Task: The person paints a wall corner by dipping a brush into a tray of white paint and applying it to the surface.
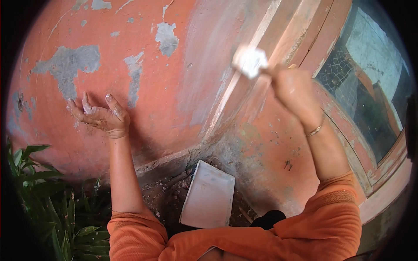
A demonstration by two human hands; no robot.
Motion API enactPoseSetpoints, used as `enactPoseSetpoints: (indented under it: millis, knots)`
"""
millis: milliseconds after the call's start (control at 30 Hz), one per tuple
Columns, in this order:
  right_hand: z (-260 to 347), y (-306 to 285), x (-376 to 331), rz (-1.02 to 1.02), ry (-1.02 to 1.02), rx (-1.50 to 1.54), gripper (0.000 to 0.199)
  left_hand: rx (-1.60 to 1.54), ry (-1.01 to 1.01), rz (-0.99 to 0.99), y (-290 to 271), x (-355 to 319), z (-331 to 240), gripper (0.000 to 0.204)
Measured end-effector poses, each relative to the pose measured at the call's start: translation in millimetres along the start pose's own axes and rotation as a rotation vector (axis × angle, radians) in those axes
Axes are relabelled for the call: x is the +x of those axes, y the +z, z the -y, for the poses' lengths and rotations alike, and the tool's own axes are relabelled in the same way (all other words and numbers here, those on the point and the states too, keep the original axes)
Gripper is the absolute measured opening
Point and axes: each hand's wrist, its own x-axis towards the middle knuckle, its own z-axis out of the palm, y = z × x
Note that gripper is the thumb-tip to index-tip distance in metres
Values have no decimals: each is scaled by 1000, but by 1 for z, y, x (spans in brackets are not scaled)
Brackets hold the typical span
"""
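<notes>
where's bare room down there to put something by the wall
The rubble strip between the white tray and the plant looks bare. Right of the tray the ground is dark and hard to judge. The left corner is crowded with leaves.

The wall before me is matt, rough plaster, its orange paint flaking to grey cement patches. My left hand is chalky with white paste. My right hand grips a blurred white-coated tool. The flat tray below looks smooth, dusty white. My sleeves are soft orange cloth; the bangle glints metal.
</notes>
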Motion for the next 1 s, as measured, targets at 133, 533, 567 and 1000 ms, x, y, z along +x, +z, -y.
enactPoseSetpoints:
  millis: [133,533,567,1000]
  knots:
    - [-61,-29,55,-301,122,-176,33,-15,-31,6,8,-5,-1,74]
    - [17,41,-11,110,-146,132,17,14,2,-41,4,-4,3,67]
    - [18,37,-14,102,-149,131,17,0,8,-43,5,-3,2,66]
    - [-94,-17,106,-173,367,82,33,-27,3,-16,8,-4,0,76]
